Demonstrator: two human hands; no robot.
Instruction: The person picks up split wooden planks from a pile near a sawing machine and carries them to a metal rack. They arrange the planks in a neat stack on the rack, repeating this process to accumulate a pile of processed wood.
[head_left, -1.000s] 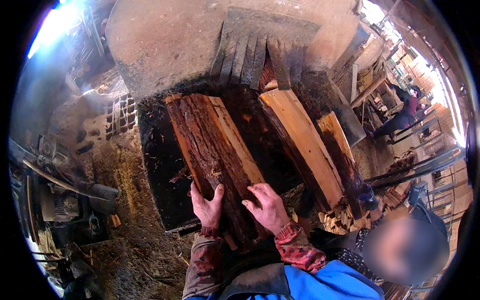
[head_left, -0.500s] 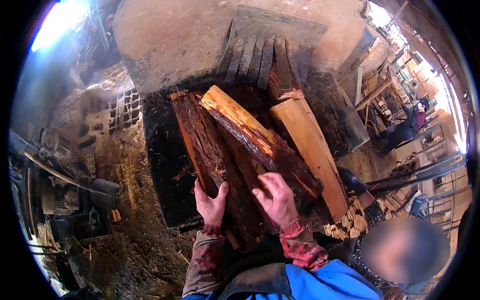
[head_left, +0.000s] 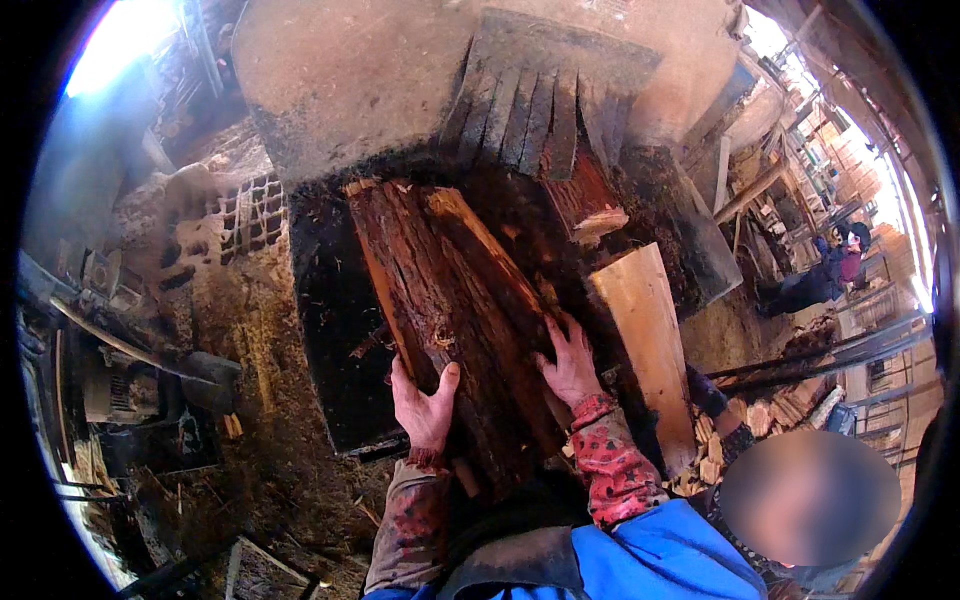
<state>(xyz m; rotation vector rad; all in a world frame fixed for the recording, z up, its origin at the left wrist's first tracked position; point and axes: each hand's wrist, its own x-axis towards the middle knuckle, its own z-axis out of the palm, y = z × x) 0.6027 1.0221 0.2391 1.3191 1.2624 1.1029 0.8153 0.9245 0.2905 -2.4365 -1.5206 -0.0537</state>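
Observation:
In front of me a rough, bark-covered wooden slab (head_left: 395,250) lies lengthwise on a dark machine bed (head_left: 325,370). My left hand (head_left: 425,408) grips its left edge near the close end, with the thumb over the bark. Beside it on the right lies a second slab (head_left: 470,222) with a pale sawn edge. My right hand (head_left: 570,368) holds that slab's right side, thumb on top and fingers along the edge. Farther right is a pale split board (head_left: 645,335), apart from my hands. A reddish log (head_left: 585,200) sits partly under hanging dark strips (head_left: 520,115).
A co-worker (head_left: 740,440) stands close at the lower right, a dark-covered hand beside the pale board. Stacked split wood (head_left: 775,415) lies behind. Another person (head_left: 820,270) is farther off at right. A shovel (head_left: 205,385) and a holed grate (head_left: 250,215) are at left.
The pale-edged slab has swung down to lie against the bark-covered slab. My right hand has moved up and slightly right along it. The pale board has shifted nearer, away from the reddish log.

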